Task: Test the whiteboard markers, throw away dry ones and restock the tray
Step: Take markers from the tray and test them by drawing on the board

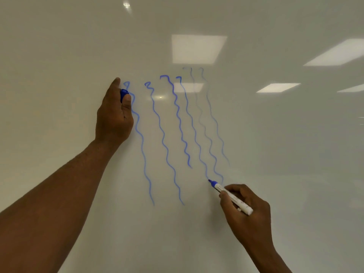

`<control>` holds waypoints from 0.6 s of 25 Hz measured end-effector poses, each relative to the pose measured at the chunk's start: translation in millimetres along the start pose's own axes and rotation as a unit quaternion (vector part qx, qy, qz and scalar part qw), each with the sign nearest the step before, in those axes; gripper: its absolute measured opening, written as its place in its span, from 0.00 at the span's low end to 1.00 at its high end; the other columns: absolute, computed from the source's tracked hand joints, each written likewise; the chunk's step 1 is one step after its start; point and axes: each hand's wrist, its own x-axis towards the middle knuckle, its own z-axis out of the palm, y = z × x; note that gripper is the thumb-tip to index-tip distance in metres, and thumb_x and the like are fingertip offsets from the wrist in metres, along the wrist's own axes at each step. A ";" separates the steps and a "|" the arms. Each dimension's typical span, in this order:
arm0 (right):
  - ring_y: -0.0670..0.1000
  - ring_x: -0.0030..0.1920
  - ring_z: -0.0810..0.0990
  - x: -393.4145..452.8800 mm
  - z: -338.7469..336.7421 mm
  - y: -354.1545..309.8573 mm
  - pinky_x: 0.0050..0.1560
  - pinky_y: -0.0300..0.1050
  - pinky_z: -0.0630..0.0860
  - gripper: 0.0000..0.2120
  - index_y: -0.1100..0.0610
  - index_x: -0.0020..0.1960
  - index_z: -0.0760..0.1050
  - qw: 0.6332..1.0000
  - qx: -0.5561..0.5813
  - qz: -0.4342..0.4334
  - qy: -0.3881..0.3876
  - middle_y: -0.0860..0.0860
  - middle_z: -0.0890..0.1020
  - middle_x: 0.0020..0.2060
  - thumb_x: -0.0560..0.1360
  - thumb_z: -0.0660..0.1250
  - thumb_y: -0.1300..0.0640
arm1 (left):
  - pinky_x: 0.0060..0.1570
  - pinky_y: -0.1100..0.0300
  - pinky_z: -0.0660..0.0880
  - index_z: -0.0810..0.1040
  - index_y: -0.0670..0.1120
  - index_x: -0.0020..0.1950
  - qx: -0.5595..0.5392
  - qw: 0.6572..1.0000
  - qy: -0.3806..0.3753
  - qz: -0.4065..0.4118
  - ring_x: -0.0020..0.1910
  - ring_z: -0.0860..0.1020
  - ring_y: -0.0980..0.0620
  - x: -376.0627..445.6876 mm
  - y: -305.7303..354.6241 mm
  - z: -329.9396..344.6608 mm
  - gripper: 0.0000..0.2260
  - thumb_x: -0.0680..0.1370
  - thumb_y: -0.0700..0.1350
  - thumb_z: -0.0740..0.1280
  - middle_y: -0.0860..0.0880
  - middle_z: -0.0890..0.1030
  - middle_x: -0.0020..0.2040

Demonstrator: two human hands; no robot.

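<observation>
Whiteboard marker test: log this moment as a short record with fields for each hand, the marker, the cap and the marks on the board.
right hand: grips the marker, tip at the board
marker: white barrel, blue tip, uncapped, at the lower end of a wavy line
left hand: closed around the blue cap, resting against the whiteboard
blue cap: partly hidden in the fist
whiteboard: six wavy blue lines; the two rightmost look fainter
tray: not in view

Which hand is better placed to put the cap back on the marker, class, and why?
The left hand: it holds the blue cap against the whiteboard. The right hand grips the uncapped marker, so the left should probably bring the cap over.
</observation>
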 end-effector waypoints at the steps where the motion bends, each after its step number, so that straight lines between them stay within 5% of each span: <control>1: 0.46 0.28 0.77 -9.7 -2.9 4.4 0.29 0.39 0.72 0.07 0.46 0.39 0.78 1.000 -0.014 0.006 -0.003 0.43 0.80 0.29 0.69 0.74 0.56 | 0.62 0.80 0.55 0.62 0.41 0.75 -0.002 1.000 -0.001 -0.001 0.70 0.68 0.49 0.1 0.6 0.0 0.22 0.83 0.47 0.56 0.44 0.69 0.72; 4: 0.44 0.29 0.79 -48.0 -6.4 12.6 0.31 0.37 0.74 0.08 0.45 0.41 0.79 1.000 -0.001 0.005 -0.018 0.42 0.82 0.31 0.68 0.76 0.54 | 0.65 0.76 0.58 0.65 0.38 0.73 -0.024 0.999 0.017 -0.018 0.69 0.69 0.48 -2.4 10.2 -4.1 0.21 0.83 0.47 0.55 0.42 0.71 0.71; 7: 0.45 0.30 0.81 -92.9 -1.7 13.2 0.33 0.34 0.74 0.13 0.40 0.48 0.77 0.997 0.055 0.033 -0.046 0.42 0.83 0.33 0.65 0.72 0.48 | 0.59 0.67 0.65 0.74 0.37 0.61 -0.034 0.995 0.074 -0.052 0.58 0.74 0.46 -41.8 28.5 -10.0 0.16 0.82 0.46 0.56 0.41 0.77 0.59; 10: 0.45 0.30 0.81 -125.7 1.3 16.7 0.32 0.31 0.73 0.12 0.38 0.48 0.77 0.993 0.096 0.052 -0.054 0.42 0.84 0.33 0.65 0.71 0.44 | 0.54 0.65 0.67 0.78 0.45 0.51 -0.107 0.975 0.036 -0.190 0.51 0.76 0.48 -133.8 49.5 -17.8 0.13 0.79 0.52 0.59 0.45 0.79 0.51; 13: 0.46 0.35 0.82 -154.2 -1.0 17.7 0.35 0.33 0.75 0.10 0.40 0.47 0.80 0.981 0.148 0.098 -0.081 0.46 0.85 0.38 0.66 0.69 0.42 | 0.62 0.58 0.71 0.82 0.55 0.45 -0.261 0.877 -0.042 -0.400 0.55 0.79 0.49 -232.3 74.6 -30.1 0.09 0.79 0.54 0.63 0.49 0.83 0.49; 15: 0.48 0.35 0.81 -171.4 -3.1 17.1 0.35 0.35 0.76 0.08 0.42 0.48 0.80 0.969 0.178 0.125 -0.116 0.48 0.86 0.41 0.69 0.69 0.46 | 0.65 0.54 0.70 0.81 0.51 0.50 -0.313 0.802 -0.079 -0.503 0.57 0.80 0.47 -282.5 88.8 -40.3 0.10 0.82 0.46 0.60 0.46 0.84 0.48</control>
